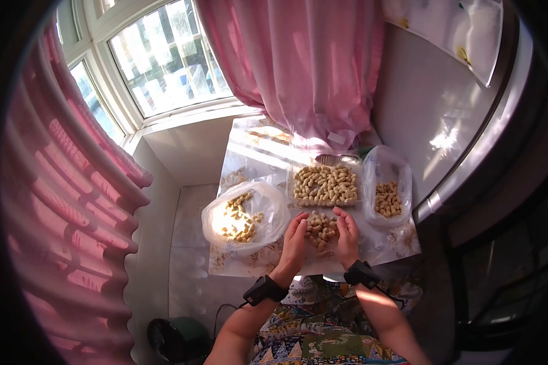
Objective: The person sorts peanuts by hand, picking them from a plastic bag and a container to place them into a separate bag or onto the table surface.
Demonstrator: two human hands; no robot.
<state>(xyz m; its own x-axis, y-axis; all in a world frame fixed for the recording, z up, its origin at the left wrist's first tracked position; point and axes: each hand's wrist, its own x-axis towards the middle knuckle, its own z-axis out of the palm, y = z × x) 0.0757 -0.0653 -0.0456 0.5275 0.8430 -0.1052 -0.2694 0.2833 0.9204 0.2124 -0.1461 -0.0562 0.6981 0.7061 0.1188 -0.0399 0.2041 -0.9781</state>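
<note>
A small pile of unshelled peanuts (320, 230) lies on the table close to its front edge. My left hand (295, 236) is cupped along the left side of the pile, fingers extended. On the other side, my right hand (347, 234) curves in the same way, its fingers stretched and the thumb apart. Both hands flank the peanuts rather than grip them; whether the fingertips touch some is hard to see. Just beyond the pile stands a clear plastic box (295, 199) full of peanuts.
A white plastic bag (275, 210) holding peanuts sits open on the left. To the right is another clear bag (400, 173) with peanuts. The patterned table (256, 261) meets a pink curtain (298, 67) at the back and a grey panel (438, 115) at right.
</note>
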